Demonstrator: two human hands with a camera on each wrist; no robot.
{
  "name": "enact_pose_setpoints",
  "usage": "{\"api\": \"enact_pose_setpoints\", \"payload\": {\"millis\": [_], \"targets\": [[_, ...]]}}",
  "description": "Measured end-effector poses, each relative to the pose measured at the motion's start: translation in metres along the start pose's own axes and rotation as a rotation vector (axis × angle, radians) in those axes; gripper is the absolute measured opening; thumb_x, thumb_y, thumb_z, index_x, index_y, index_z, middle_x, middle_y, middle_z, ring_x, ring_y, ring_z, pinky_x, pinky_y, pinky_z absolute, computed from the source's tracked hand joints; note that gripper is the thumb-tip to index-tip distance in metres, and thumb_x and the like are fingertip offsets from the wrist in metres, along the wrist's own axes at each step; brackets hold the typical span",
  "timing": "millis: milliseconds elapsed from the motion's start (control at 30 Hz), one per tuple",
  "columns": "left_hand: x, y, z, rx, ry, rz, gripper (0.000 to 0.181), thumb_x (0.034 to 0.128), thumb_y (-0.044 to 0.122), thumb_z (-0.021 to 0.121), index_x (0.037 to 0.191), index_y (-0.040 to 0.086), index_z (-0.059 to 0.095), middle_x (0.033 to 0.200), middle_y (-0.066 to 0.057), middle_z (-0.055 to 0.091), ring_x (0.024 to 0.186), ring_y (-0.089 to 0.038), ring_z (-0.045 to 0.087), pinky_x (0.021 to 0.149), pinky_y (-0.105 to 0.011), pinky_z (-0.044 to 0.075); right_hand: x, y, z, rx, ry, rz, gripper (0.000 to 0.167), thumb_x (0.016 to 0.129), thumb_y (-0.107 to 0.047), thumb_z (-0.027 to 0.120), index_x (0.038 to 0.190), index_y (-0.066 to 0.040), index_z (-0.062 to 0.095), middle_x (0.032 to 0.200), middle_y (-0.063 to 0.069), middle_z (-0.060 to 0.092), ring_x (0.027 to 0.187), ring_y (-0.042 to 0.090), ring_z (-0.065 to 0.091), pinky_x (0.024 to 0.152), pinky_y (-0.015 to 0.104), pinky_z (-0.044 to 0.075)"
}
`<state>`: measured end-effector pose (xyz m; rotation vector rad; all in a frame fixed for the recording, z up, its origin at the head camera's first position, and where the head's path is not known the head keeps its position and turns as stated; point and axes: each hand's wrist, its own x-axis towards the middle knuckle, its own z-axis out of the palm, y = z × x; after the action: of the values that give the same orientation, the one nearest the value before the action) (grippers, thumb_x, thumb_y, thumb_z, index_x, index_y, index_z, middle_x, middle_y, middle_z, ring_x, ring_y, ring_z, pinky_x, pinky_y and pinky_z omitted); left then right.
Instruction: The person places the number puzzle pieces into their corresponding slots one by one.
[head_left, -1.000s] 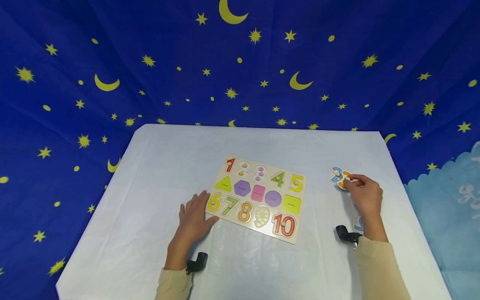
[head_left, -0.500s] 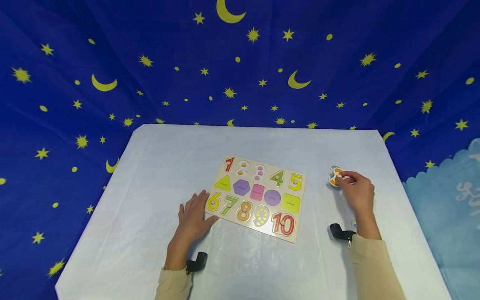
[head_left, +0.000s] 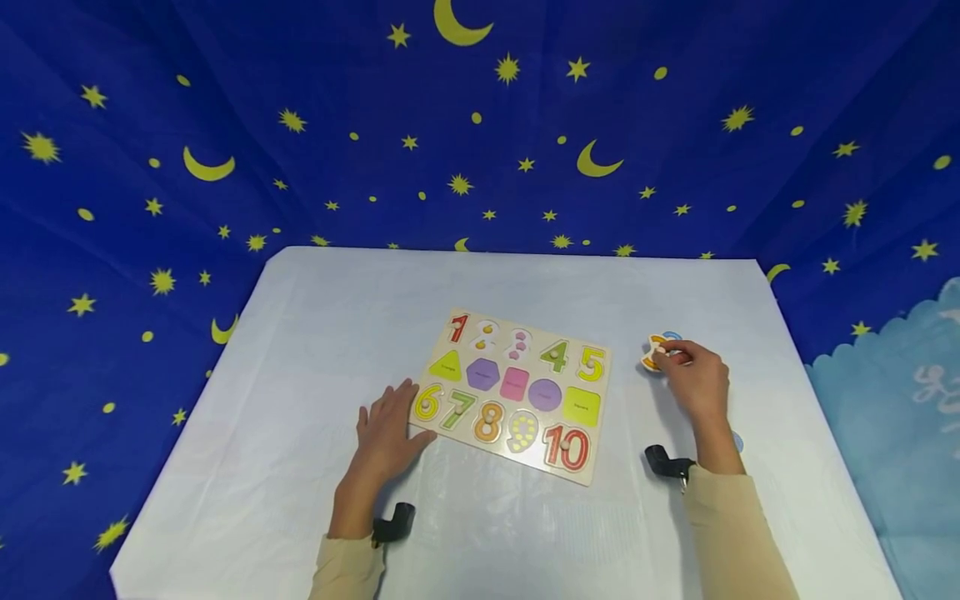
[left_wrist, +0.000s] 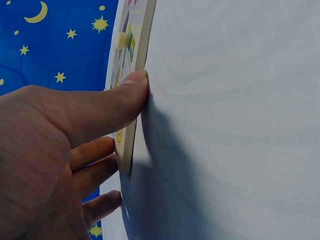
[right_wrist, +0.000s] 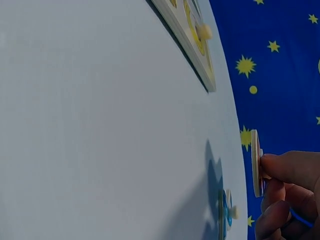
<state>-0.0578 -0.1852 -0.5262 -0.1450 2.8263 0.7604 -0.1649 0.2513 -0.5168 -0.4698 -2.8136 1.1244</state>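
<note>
Orange number piece [head_left: 650,360]: pinched between thumb and fingers of the right hand [head_left: 697,379], seemingly by its knob; held above the tabletop [head_left: 345,317], well apart from the board [head_left: 538,340].
What is changed: compared with a second ago, the piece is brought from the right of a blue number piece [head_left: 672,336] to its left; the gap to the board is narrowed, but no slot is reached.
Facing: coloured side turned up; which digit it is cannot be told for certain, being partly covered by fingers.
Long axis: directed away from the person, far end angled slightly right; roughly parallel with the tabletop.
Left hand [head_left: 388,437]: spread at the board's near-left corner, its thumb laid against the near edge.
Board: laid flat, long axis slanted, right end nearer the person.
Second blue piece [head_left: 738,441]: mostly hidden by the right wrist.
</note>
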Motion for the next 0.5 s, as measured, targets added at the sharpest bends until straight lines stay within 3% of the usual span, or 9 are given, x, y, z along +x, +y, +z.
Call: {"api": "enact_pose_setpoints", "payload": {"millis": [500], "targets": [[0.000,0.000,-0.001,-0.015,0.016,0.014,0.081,0.0811,0.029,0.077,0.148,0.010,0.034,0.156,-0.009,0.025,0.143,-0.035,0.013,0.108,-0.064,-0.001,-0.004,-0.016,0.017,0.018,-0.024,-0.033,0.029,0.086,-0.026,0.067,0.109,-0.008,0.070,0.084,0.009,0.063,0.069,0.022,0.051,0.056,0.032,0.039]]}}
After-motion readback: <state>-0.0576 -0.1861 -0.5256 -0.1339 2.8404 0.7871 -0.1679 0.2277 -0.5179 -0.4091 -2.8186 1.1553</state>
